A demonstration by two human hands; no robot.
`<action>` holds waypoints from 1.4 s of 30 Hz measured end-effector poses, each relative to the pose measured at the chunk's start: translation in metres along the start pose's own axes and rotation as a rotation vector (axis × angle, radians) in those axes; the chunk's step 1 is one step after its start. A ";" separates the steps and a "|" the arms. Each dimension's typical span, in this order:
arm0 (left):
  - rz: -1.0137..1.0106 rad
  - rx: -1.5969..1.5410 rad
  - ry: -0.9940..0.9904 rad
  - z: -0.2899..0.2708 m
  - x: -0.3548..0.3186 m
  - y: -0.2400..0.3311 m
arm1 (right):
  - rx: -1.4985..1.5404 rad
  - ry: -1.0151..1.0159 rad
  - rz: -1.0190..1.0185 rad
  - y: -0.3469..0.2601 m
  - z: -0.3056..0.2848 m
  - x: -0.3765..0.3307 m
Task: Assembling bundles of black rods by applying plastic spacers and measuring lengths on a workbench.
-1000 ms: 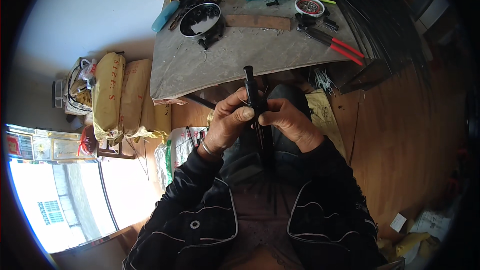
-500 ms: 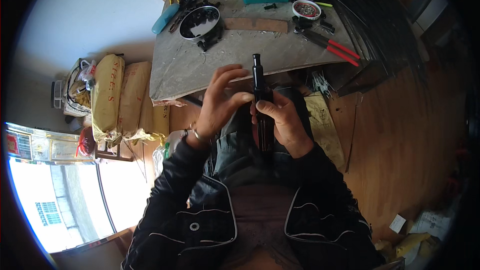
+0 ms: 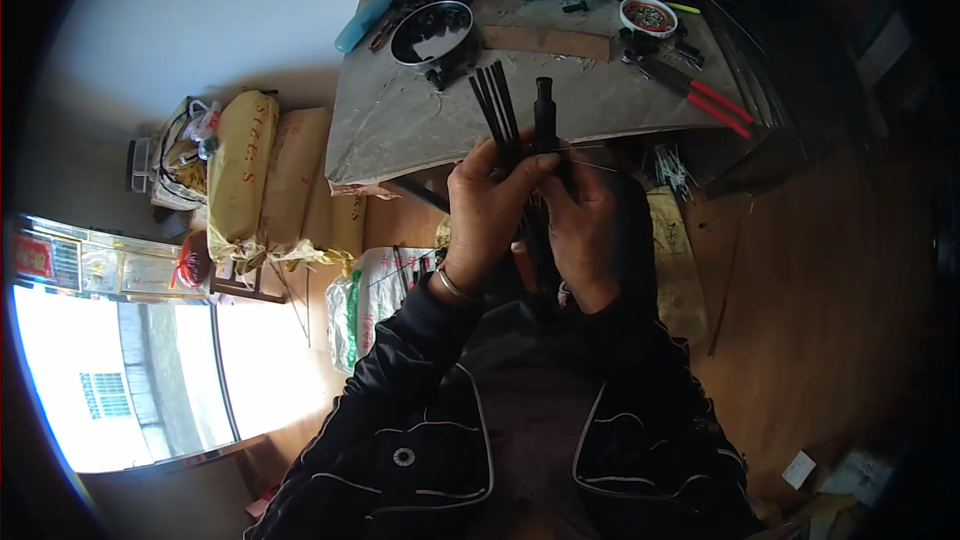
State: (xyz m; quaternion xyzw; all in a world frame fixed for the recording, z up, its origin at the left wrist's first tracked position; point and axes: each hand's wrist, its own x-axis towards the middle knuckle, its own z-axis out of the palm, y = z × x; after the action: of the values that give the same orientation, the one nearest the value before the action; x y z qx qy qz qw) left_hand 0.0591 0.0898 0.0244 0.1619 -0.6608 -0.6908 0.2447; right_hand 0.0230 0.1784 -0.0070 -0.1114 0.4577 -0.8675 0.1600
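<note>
Beyond left hand [image 3: 487,208], bowl [image 3: 434,47] of pieces [image 3: 436,17]

yellow sack [image 3: 238,155] with big red lettering running down it, tan sack [image 3: 292,165] right next to it with fainter red marks, white bag [image 3: 374,292] lower down with some red characters, those honestly too tiny to make out

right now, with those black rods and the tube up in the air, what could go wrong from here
The thin black rods fan out above the left grip, so one might slip free. The black tube stands up at the right grip, so it could fall if that hold loosened. On the table, the open white dish sits near the red-handled pliers; a careless grab there might tip its contents out.
</note>
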 end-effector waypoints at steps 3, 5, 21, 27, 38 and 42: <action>0.001 -0.059 -0.028 0.002 -0.001 0.009 | -0.173 -0.025 -0.154 0.007 -0.005 0.002; -0.008 -0.038 -0.031 -0.003 -0.001 0.008 | -0.310 -0.054 -0.260 0.003 -0.010 0.003; 0.129 0.048 0.059 -0.005 -0.022 0.002 | -0.274 -0.443 0.290 -0.032 -0.041 0.019; 0.131 0.030 0.023 -0.006 -0.027 0.007 | -0.196 -0.463 0.347 -0.030 -0.042 0.021; 0.083 0.069 -0.069 -0.014 -0.022 0.015 | -0.143 -0.428 0.418 -0.025 -0.033 0.020; 0.088 0.217 -0.074 -0.016 -0.017 0.015 | -0.357 -0.347 0.269 -0.027 -0.028 0.014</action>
State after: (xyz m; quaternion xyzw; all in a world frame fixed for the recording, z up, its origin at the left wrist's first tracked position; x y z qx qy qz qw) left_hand 0.0836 0.0853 0.0367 0.1326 -0.7466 -0.6094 0.2314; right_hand -0.0038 0.2086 0.0007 -0.2229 0.5798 -0.7120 0.3273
